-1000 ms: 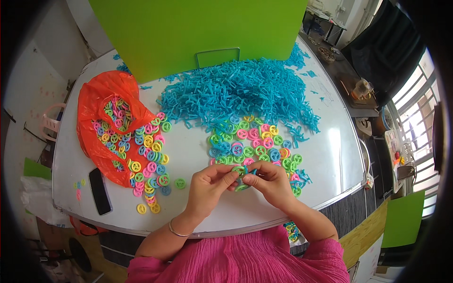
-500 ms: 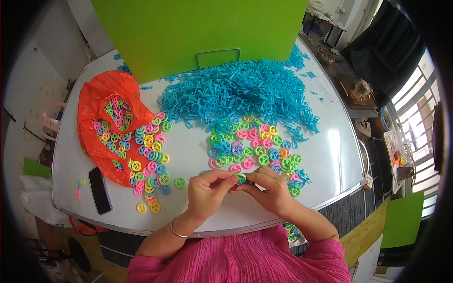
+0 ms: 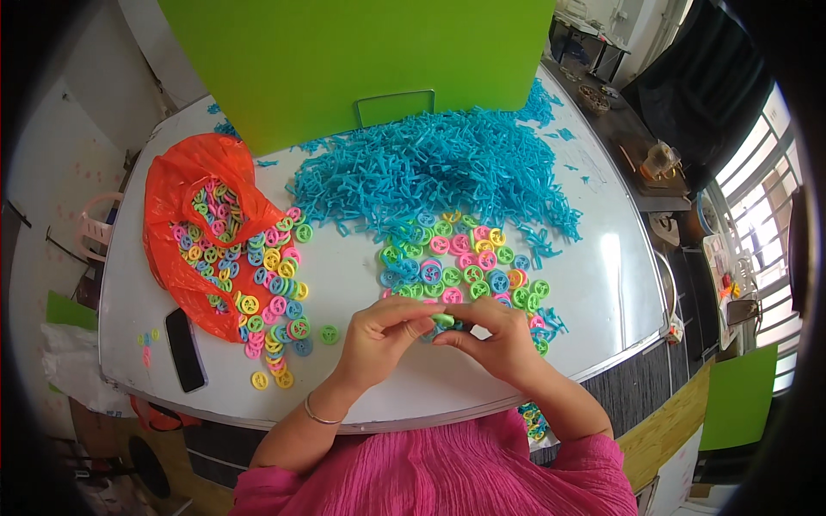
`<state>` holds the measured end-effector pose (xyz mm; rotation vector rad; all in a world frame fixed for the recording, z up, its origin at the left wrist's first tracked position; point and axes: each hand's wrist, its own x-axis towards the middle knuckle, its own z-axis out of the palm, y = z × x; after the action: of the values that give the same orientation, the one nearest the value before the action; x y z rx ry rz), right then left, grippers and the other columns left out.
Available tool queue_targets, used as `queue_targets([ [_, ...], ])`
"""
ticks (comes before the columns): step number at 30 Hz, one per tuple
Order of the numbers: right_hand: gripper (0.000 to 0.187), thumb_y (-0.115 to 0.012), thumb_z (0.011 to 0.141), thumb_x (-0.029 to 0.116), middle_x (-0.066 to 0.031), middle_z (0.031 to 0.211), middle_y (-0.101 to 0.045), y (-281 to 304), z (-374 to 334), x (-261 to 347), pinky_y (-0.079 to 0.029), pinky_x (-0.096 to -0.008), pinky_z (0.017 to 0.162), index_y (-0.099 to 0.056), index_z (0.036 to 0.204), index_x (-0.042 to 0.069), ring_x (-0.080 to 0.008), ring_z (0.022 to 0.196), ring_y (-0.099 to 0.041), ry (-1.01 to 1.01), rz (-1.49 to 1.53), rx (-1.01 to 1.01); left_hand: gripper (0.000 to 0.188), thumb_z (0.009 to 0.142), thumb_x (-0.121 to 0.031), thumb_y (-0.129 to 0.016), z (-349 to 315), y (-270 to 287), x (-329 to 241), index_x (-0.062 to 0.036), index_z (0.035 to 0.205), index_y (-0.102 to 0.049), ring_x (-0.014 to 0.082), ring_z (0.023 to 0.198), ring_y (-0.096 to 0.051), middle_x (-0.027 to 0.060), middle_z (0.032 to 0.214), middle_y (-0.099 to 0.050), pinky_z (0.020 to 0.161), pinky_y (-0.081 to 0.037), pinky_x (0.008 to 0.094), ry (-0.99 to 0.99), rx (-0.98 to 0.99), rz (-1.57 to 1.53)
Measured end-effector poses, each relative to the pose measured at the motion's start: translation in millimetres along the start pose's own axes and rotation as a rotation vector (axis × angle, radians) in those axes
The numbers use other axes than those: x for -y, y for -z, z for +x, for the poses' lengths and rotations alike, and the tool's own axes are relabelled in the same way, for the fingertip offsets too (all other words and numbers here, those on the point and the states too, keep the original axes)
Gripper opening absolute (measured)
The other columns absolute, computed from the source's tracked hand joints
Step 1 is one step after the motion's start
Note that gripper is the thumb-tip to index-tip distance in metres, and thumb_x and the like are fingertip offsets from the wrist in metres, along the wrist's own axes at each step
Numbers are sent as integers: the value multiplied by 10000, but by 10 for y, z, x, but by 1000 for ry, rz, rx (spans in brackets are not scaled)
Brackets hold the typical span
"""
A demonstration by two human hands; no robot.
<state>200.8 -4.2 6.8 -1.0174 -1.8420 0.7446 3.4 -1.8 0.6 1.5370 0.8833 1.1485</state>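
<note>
White round table lying under us, we are pinching a small green plastic wheel between our left hand and right hand, fingertips pressed together around it.

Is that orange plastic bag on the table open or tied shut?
Open. The orange bag lies flat, its mouth spread, and coloured plastic rings spill from it onto the white table.

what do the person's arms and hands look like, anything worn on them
Both forearms are bare up to the elbows. The left hand has a thin silver-coloured metal bangle around its wrist. The right hand shows no bracelet or watch. No gloves on either; rings cannot be made out. Loose bright pink crinkled fabric sleeves begin near the elbows.
</note>
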Motion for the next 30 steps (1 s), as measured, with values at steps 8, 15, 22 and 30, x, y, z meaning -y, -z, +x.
queue_targets([
  [8,406,-795,628,30,-24,889,-617,98,-28,-13,-478,-320,604,-704,1015,114,-189,741,-583,397,-580,-124,251,957,-122,-591,88,124,30,-19,1181,-636,89,855,-594,60,1060,-642,734,-484,231,69,-323,179],
  [15,340,-812,667,74,-42,850,-636,788,-412,463,-514,-343,652,-708,991,93,-227,757,-623,34,-359,208,401,729,-172,-791,12,429,-210,-85,1089,-637,228,850,-578,78,939,-567,752,-501,333,287,46,827],
  [22,417,-756,785,251,-90,918,-670,1532,-988,545,-531,-364,735,-642,1151,84,-263,850,-650,-161,-438,760,376,706,-145,-792,-25,430,-90,-57,1024,-610,231,848,-591,94,965,-582,777,-500,347,264,106,927],
  [30,277,-750,800,124,-81,876,-688,1368,-383,299,-514,-308,662,-707,1069,77,-189,758,-650,-280,-302,349,285,741,-50,-774,44,292,3,-14,934,-568,148,704,-626,68,828,-587,619,-503,273,248,-14,602],
])
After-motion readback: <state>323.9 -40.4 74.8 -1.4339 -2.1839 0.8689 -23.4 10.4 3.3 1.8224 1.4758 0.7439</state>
